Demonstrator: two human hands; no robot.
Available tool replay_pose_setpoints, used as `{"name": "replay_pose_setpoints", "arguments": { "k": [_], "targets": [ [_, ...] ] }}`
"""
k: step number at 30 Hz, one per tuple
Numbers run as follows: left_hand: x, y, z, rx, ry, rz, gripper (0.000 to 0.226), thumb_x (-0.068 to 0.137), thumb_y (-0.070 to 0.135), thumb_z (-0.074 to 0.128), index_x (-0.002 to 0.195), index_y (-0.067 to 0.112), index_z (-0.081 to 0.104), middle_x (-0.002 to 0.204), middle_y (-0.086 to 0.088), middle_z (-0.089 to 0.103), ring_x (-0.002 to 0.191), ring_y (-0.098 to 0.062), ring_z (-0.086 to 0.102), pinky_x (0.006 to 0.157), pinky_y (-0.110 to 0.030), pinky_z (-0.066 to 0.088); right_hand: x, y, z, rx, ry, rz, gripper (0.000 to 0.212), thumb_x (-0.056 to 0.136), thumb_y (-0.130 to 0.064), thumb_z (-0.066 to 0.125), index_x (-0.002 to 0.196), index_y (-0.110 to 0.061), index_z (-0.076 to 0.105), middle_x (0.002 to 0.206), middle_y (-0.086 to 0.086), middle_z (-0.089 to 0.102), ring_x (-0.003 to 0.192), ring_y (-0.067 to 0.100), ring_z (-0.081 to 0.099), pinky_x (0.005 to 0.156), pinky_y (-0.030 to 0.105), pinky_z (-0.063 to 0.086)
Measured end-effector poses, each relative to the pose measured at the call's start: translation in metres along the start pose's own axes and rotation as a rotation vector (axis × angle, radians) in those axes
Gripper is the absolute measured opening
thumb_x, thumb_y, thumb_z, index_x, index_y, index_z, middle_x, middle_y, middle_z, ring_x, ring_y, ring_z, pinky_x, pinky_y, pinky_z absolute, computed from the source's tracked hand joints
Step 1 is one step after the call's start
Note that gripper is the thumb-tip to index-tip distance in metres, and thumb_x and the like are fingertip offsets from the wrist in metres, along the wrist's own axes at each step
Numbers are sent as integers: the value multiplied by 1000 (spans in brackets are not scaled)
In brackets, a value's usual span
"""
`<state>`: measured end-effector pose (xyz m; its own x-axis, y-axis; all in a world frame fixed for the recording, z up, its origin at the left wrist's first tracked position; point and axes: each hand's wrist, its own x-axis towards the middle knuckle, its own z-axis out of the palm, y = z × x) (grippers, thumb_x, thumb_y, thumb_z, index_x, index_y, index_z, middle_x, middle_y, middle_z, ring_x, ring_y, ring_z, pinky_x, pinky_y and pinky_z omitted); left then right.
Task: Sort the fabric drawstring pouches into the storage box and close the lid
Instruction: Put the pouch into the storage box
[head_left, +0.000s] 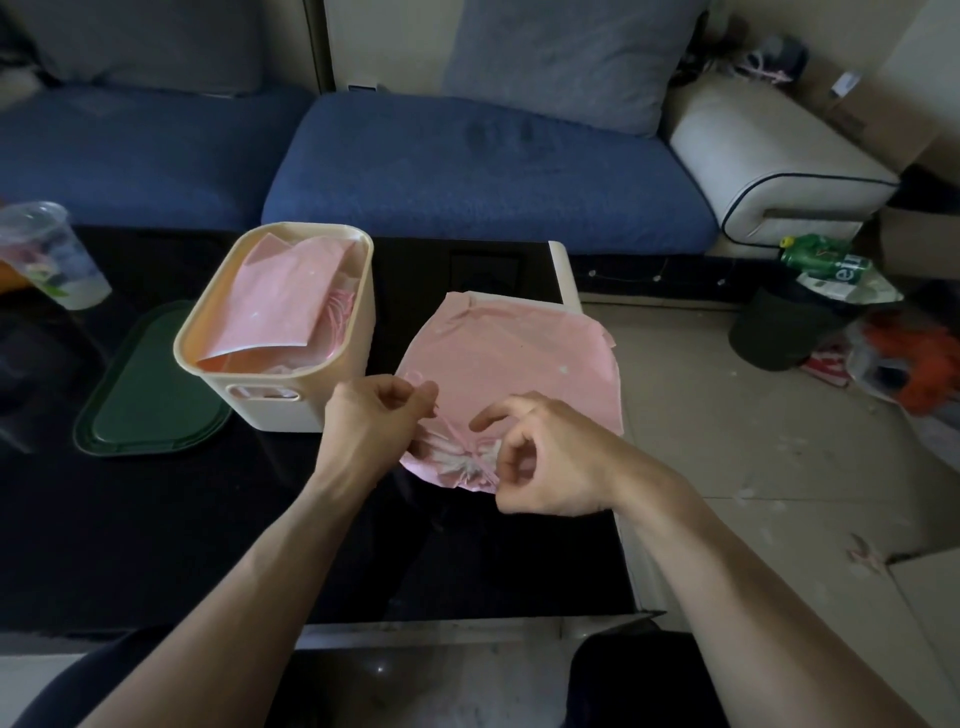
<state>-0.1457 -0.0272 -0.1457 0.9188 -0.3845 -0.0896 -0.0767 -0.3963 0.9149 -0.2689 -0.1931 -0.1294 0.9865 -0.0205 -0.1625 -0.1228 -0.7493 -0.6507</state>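
A black table (156, 519) carries a cream storage box (291, 384) near its far edge, open, with pink pouches (280, 301) inside. A pink drawstring pouch (519, 364) lies flat at the table's right edge, just right of the box. The green lid (140, 395) lies left of the box. The left hand (374, 415) pinches the pouch's cord; the right hand (545, 457) pinches its gathered near end.
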Motion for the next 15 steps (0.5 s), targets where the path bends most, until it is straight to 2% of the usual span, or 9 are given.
{"name": "replay_pose_setpoints", "arguments": {
  "k": [3, 5, 7, 9, 11, 13, 15],
  "targets": [
    [4, -7, 2, 32, 52, 20, 25, 89, 28, 72, 72, 10, 75, 61, -1, 71, 47, -9, 65, 46, -15, 47, -2, -3, -5, -48, -78, 23, 22, 66, -23, 75, 52, -17, 59, 127, -24, 56, 109, -2, 55, 89, 34, 52],
    [5, -8, 4, 22, 50, 5, 26, 91, 27, 71, 73, 8, 75, 61, -1, 71, 46, -10, 65, 44, -14, 46, -3, -2, -5, -49, -74, 15, 26, 67, -21, 74, 51, -15, 54, 122, -23, 59, 101, 1, 59, 86, 35, 53],
    [7, -10, 6, 30, 54, -16, 29, 93, 28, 68, 75, 6, 74, 63, 0, 71, 45, -8, 64, 43, -13, 45, -4, 1, -6, 7, 14, -9, 25, 70, -18, 75, 54, -14, 56, 118, -21, 61, 101, 2, 61, 87, 34, 55],
    [9, -12, 7, 71, 33, -77, 34, 96, 29, 64, 77, 1, 69, 62, 1, 69, 37, -5, 56, 39, -14, 41, -5, 6, -5, 92, 191, -69, 20, 73, -16, 79, 59, -17, 64, 111, -18, 64, 101, 2, 62, 89, 28, 54],
    [13, -16, 9, 121, -10, -160, 37, 97, 31, 61, 78, -1, 63, 57, 0, 62, 35, -11, 50, 38, -18, 38, -2, 8, -3, 147, 347, -162, 15, 74, -13, 81, 66, -17, 70, 97, -12, 66, 95, 7, 63, 84, 25, 54],
    [13, -18, 10, 131, -38, -218, 38, 98, 33, 59, 83, -2, 63, 57, -1, 60, 44, -18, 51, 43, -21, 39, 0, 5, 3, 261, 355, -218, 10, 76, -9, 81, 71, -13, 73, 88, -7, 67, 89, 14, 64, 78, 29, 57],
    [13, -19, 11, 87, -24, -229, 37, 97, 32, 59, 85, -2, 65, 64, -4, 66, 55, -22, 57, 54, -29, 50, 1, 1, 7, 290, 269, -238, 10, 76, -10, 80, 69, -12, 72, 83, -8, 68, 87, 17, 64, 81, 29, 55]
  ]
}}
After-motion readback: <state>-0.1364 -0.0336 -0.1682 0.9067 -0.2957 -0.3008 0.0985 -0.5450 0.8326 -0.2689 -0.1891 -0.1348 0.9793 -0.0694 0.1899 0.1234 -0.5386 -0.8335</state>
